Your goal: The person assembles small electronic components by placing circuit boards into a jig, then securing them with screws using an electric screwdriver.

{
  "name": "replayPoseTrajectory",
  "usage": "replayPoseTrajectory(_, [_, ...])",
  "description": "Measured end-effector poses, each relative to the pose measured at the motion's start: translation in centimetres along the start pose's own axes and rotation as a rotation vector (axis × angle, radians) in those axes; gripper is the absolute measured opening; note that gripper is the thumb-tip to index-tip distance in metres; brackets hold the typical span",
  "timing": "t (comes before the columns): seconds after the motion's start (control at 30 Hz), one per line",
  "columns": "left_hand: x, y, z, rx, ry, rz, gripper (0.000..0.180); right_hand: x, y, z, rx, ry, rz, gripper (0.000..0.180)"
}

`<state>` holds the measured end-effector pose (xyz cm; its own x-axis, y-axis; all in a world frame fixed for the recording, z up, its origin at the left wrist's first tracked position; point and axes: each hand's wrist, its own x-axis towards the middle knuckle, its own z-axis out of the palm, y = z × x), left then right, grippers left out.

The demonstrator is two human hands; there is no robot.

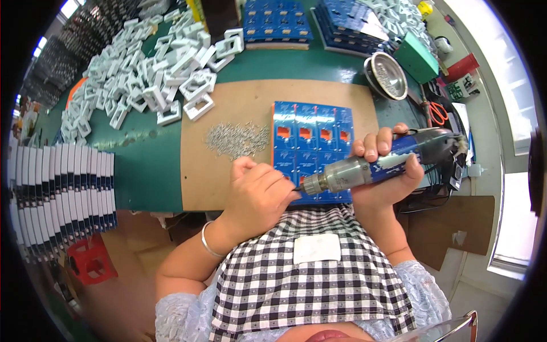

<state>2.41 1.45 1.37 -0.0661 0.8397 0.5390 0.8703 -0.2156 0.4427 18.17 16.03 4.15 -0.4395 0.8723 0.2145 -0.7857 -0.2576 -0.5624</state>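
Observation:
My right hand (383, 191) is wrapped round a blue and silver electric screwdriver (345, 174), held nearly level with its bit pointing left. My left hand (259, 195) has its fingers pressed together at the tip of the bit; whatever they pinch is too small or hidden to make out. Beneath both hands lies a blue circuit board panel (307, 117) with orange showing through its cutouts. Its near left corner is covered by my left hand. Just beyond that hand, a loose heap of small silver screws (236, 139) is spread on a brown board (228, 102).
White plastic frames (142, 80) are piled at the far left. Blue board stacks (277, 25) stand at the back, beside a metal bowl (388, 75) and a green box (417, 58). White-and-blue pieces (62, 194) line the left edge. Orange-handled scissors (437, 113) lie right, near cables.

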Motion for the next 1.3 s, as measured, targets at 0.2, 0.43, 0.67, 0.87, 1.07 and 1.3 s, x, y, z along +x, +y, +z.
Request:
replayPoseTrajectory(0.2, [-4.6,-4.1,-6.4,0.361,-0.017,-0.229,0.007,0.8,-2.7,-2.8,0.197,0.182,-0.087,0.038])
replayPoseTrajectory(0.43, [-5.4,-4.1,-10.1,0.693,0.195,-0.446,0.04,1.2,-2.0,-3.8,0.257,0.14,-0.067,0.039])
replayPoseTrajectory(0.67, [2.7,1.7,-0.9,-0.586,-0.462,-0.222,0.028,0.2,-1.8,-3.7,0.362,-0.054,-0.031,0.044])
replayPoseTrajectory(0.87, [2.6,0.3,0.0,-0.85,-0.697,-0.261,0.025,0.5,-6.3,-6.3,0.164,0.22,0.002,0.044])
replayPoseTrajectory(1.07, [-1.2,-1.4,-1.1,-0.69,-0.028,-0.61,0.004,3.0,-9.7,-14.0,-0.458,0.566,0.235,0.031])
replayPoseTrajectory(1.3, [-3.3,-2.5,-2.2,-0.602,-0.181,-0.622,0.014,5.5,-11.0,-15.3,-1.117,0.375,0.378,0.041])
